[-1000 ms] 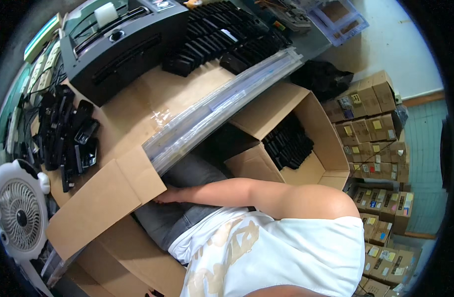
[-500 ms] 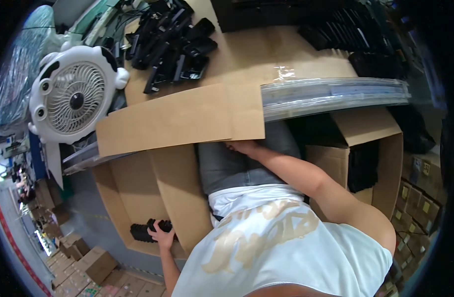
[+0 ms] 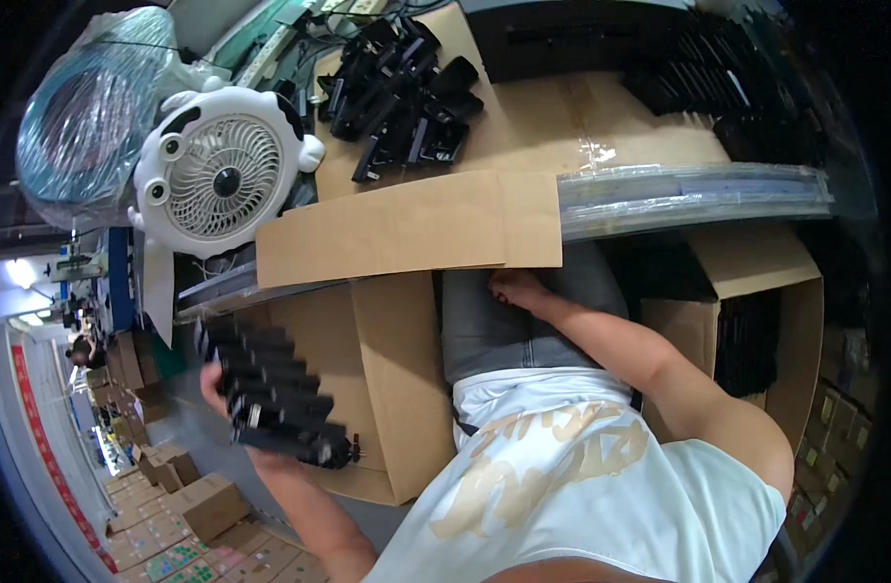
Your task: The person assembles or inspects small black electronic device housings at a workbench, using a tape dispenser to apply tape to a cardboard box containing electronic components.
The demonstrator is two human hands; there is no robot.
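Observation:
My left hand (image 3: 215, 389) is closed around a row of several black plastic parts (image 3: 275, 389), nested one behind another and blurred by motion. I hold the row tilted, over the open cardboard box (image 3: 404, 389) on my left. My right hand (image 3: 516, 289) rests on my lap, just under the edge of the cardboard flap (image 3: 407, 228). Its fingers are curled and nothing shows in them. The exact kind of the black parts cannot be made out.
On the cardboard-covered table (image 3: 533, 121) lie a heap of black plastic parts (image 3: 407, 87) and a row of thin black pieces (image 3: 693, 78). A white fan (image 3: 222, 180) stands at the left. Another cardboard box (image 3: 679, 330) with black pieces is at my right. Cartons (image 3: 207, 505) cover the floor.
My left hand has lifted the black parts up out of the left box. My right hand stays on my lap. The whole view has shifted slightly.

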